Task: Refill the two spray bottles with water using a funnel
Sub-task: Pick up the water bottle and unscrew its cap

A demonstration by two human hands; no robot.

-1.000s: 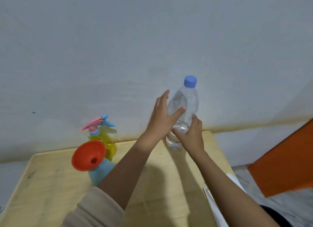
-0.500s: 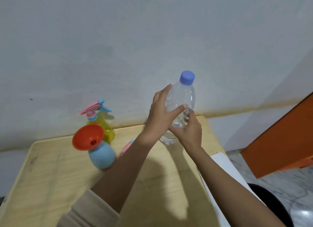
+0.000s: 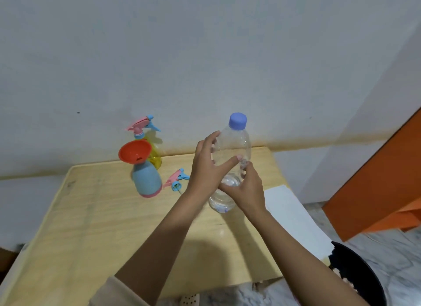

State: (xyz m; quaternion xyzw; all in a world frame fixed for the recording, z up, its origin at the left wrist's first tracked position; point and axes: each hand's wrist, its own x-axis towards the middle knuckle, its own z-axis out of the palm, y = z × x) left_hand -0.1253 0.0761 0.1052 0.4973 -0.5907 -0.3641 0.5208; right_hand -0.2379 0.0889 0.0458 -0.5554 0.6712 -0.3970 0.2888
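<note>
Both your hands are on the clear water bottle point(image 3: 235, 146) at centre frame, its base on or just above the counter point(image 3: 91, 226); I can't tell which. Your left hand point(image 3: 209, 169) wraps the middle of the body, fingers curled round the far side and thumb across the front. Your right hand point(image 3: 245, 189) closes on the lower body. The purple cap point(image 3: 237, 121) is on.

The bottle looks thin-walled and nearly empty, with only a little water pooled low, so expect it to be light and to buckle if squeezed. Hold the ribbed middle gently and twist the cap with the other hand.

Left of centre, the blue spray bottle point(image 3: 147, 180) stands open with the orange funnel point(image 3: 134, 151) seated in its neck, tilted. The yellow spray bottle point(image 3: 153, 153) behind it wears its sprayer. A loose sprayer head point(image 3: 176, 180) lies between the blue bottle and your left wrist, in the pouring path. White paper point(image 3: 293, 216) lies at right.
</note>
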